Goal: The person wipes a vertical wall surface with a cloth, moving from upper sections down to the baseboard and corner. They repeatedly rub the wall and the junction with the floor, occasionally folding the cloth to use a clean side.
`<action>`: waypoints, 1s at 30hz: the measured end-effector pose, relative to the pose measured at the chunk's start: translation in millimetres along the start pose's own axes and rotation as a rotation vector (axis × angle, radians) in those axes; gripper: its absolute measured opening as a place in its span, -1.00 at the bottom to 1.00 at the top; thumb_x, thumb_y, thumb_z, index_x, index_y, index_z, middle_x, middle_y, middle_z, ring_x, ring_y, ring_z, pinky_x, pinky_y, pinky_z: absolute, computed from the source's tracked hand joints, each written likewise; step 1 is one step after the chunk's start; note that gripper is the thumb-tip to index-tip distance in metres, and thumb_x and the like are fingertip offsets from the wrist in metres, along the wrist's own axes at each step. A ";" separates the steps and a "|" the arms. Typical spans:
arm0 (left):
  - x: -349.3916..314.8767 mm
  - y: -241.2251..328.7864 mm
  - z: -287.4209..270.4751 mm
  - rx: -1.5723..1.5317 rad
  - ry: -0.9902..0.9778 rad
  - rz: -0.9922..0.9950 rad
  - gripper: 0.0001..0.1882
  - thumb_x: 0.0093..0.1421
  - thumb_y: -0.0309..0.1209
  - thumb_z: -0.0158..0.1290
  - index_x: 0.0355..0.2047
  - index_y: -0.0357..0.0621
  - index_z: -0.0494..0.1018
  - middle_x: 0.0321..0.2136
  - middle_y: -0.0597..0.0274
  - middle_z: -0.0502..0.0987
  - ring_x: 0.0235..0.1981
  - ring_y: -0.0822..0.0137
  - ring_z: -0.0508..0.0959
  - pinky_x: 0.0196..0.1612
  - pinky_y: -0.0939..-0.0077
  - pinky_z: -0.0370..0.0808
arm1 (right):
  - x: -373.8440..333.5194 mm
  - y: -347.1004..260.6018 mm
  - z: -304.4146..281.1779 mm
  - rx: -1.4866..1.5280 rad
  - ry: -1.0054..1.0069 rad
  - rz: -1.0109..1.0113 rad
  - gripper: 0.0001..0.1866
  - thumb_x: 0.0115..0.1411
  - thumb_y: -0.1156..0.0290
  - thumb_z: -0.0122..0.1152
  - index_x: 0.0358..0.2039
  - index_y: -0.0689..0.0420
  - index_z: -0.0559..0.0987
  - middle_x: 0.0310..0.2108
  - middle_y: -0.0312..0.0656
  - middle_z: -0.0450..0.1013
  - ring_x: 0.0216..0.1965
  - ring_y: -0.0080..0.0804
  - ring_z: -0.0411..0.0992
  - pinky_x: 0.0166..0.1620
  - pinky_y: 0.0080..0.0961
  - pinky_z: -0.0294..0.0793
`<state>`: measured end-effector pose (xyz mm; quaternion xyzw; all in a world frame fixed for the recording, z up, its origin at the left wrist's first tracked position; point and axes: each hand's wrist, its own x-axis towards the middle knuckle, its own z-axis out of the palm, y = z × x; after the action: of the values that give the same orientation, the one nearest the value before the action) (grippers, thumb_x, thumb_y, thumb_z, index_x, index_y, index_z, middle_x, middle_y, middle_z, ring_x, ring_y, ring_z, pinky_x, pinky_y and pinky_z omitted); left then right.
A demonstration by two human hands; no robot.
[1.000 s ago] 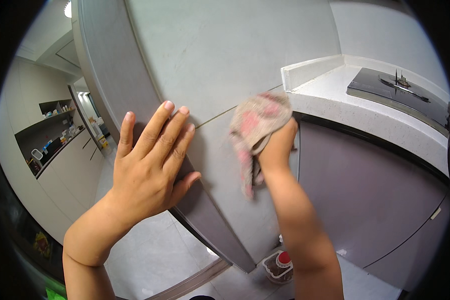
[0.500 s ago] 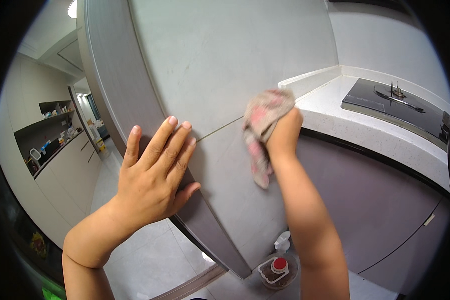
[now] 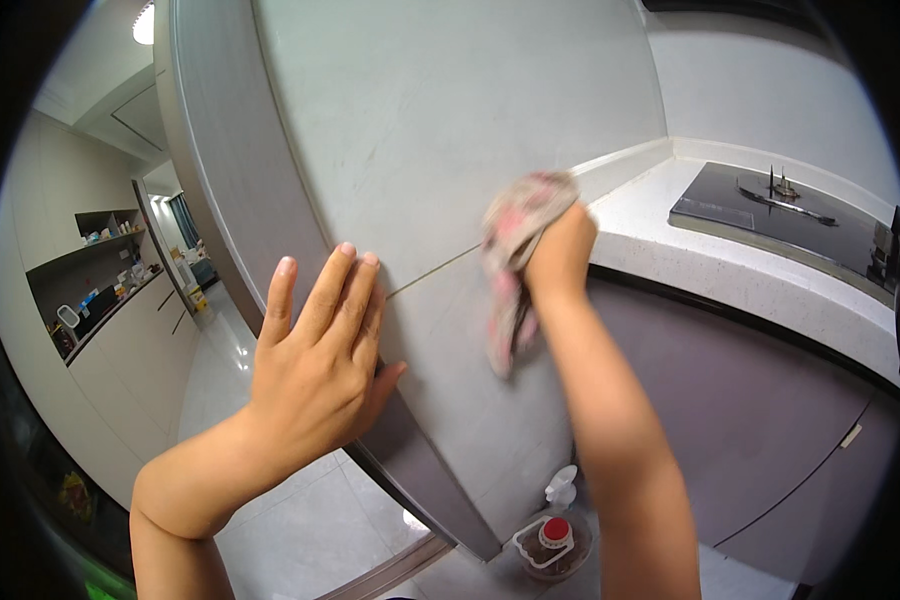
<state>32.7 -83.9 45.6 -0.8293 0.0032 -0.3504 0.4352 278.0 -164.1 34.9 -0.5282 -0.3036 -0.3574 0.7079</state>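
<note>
I see two hazards from this position. First, the cloth (image 3: 518, 262) is gripped only at its upper end; its loose tail hangs down the grey panel (image 3: 470, 150) toward frame centre, so I judge it could slip out of the grip or drag unevenly if pressure on the surface drops. Second, the left hand (image 3: 315, 375) is braced right at the panel's side edge, just left of centre; if the panel shifts or swings, I expect the palm could slide off that edge and the fingers could be caught.

Hand pose, left: fully open, fingers extended and close together, pointing toward the upper right, palm flat against the panel at its edge. It holds nothing. The forearm enters from the lower left.

Hand pose, right: the right hand (image 3: 560, 255) is closed around the bunched pink and grey cloth and presses it against the panel just right of centre, beside the thin horizontal seam (image 3: 440, 272). The forearm rises from the lower edge.

The white countertop (image 3: 730, 270) and black hob (image 3: 780, 215) lie at the right; a small red-capped container (image 3: 555, 540) sits on the floor at bottom centre.
</note>
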 end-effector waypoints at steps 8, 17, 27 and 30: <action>-1.5 -3.6 3.4 -0.029 0.045 0.008 -0.32 -0.15 -0.16 0.33 -0.04 -0.32 0.52 0.13 0.01 0.44 0.28 0.04 0.33 0.37 -0.21 -0.07 | -11.8 12.3 8.0 -0.085 -0.077 -0.048 -0.87 0.06 0.47 0.24 -0.41 0.27 0.61 -0.45 -0.04 0.59 -0.38 -0.07 0.58 -0.25 -0.25 0.55; -4.9 -4.8 7.5 -0.050 0.084 0.009 -0.35 -0.14 -0.17 0.33 -0.06 -0.31 0.52 0.11 0.01 0.46 0.26 0.01 0.36 0.36 -0.21 -0.08 | -31.6 -17.0 12.0 0.195 -0.088 0.032 -0.87 0.04 0.53 0.18 -0.39 0.23 0.63 -0.38 0.08 0.57 -0.35 0.01 0.55 -0.23 -0.29 0.55; -3.8 -7.8 6.7 -0.026 0.090 0.035 -0.36 -0.16 -0.13 0.31 -0.09 -0.28 0.56 0.09 0.05 0.49 0.26 0.12 0.37 0.32 -0.18 0.06 | -7.8 -24.5 -6.2 -0.134 -0.332 0.137 -0.84 0.01 0.47 0.27 -0.39 0.27 0.62 -0.37 0.08 0.57 -0.34 0.05 0.55 -0.23 -0.20 0.53; -5.2 -8.5 7.5 -0.028 0.083 0.038 -0.37 -0.15 -0.14 0.31 -0.10 -0.29 0.55 0.08 0.04 0.49 0.24 0.09 0.38 0.34 -0.18 0.03 | -50.4 -23.0 15.5 0.110 -0.110 -0.287 -0.85 -0.03 0.50 0.25 -0.39 0.24 0.63 -0.37 0.04 0.57 -0.29 0.05 0.54 -0.16 -0.13 0.50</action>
<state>30.6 -71.7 45.9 -0.8200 0.0421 -0.3760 0.4295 230.0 -144.1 10.4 -0.4584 -0.4335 -0.4083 0.6597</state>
